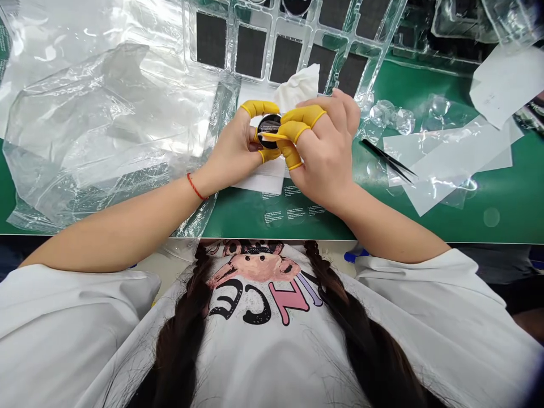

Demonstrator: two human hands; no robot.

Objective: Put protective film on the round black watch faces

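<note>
My left hand [238, 144] is closed around the rim of a small round black watch face [267, 123], which carries lines of small white print. Yellow finger cots cover fingertips on both hands. Pinched in my right hand [321, 141] is a slim yellow-orange stick [272, 136] with a pale tip; it lies across the front of the watch face. Its far end is hidden by my fingers. A crumpled white tissue [300, 88] stands just behind my right fingers; whether they touch it I cannot tell. White paper [263, 184] lies under my hands.
Clear plastic bags [106, 136] spread over the left side. A clear tray [274, 25] with dark-lined compartments stands behind. Black tweezers [387, 160], translucent sheets [450, 153] and round clear films [393, 116] lie right. Small printed labels [274, 217] lie near the green table's front edge.
</note>
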